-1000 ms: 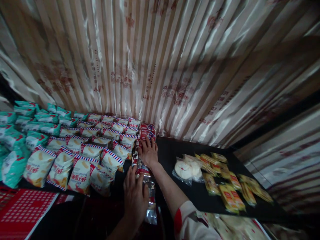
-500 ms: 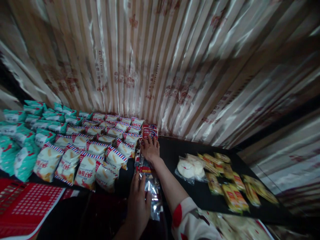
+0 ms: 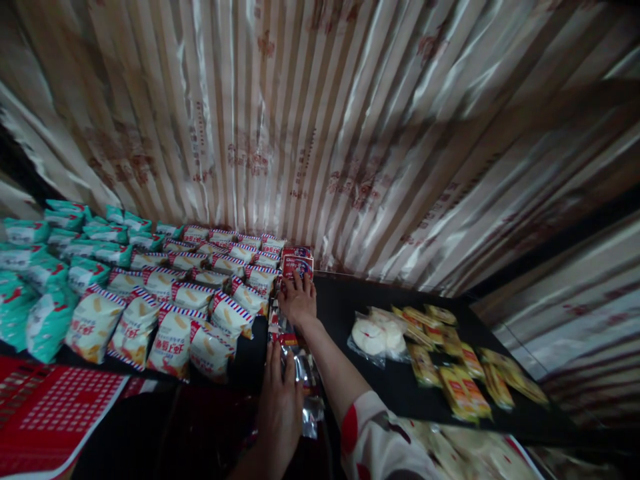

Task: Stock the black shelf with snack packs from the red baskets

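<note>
A narrow row of flat red snack packets [image 3: 298, 261] runs along the black tabletop, beside the standing chip bags. My right hand [image 3: 299, 300] lies palm down on the row with its fingers spread, covering part of the packets. Closer to me, my left hand [image 3: 281, 403] rests flat on the near end of the row, fingers stretched forward and gripping nothing. Shiny silver wrapping [image 3: 311, 415] shows just right of the left hand. The print on the nearer packets is blurred and partly hidden.
Rows of white chip bags [image 3: 171, 343] and teal bags [image 3: 53, 323] stand at left. Right of my arm lie clear-wrapped white rounds [image 3: 370, 335] and yellow packets [image 3: 465, 393]. A red basket [image 3: 60, 410] sits low left; a striped curtain [image 3: 280, 120] hangs behind.
Both hands stay flat on the row with only a slight shift. The silver wrapping by my left hand shows less and looks creased differently. The whole view has moved a little.
</note>
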Motion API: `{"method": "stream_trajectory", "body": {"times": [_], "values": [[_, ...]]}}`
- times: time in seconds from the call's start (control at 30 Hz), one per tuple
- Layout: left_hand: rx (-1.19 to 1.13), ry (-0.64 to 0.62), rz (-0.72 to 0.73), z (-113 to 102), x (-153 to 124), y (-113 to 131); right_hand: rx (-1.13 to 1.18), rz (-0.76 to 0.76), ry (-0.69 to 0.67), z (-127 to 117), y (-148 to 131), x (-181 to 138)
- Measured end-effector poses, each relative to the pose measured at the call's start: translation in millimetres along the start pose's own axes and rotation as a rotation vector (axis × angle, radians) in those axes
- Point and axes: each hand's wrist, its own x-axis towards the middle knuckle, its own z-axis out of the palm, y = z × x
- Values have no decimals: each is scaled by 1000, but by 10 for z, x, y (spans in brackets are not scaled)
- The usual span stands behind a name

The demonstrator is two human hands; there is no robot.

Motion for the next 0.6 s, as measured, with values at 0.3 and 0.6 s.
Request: {"method": "stream_trajectory", "body": {"times": [0.3, 0.6], "values": [[83, -17, -15, -33, 33, 56, -12, 83, -41, 44, -73, 69], [-75, -143, -165, -158, 50, 81, -47, 61, 70, 102, -123, 15]]}}
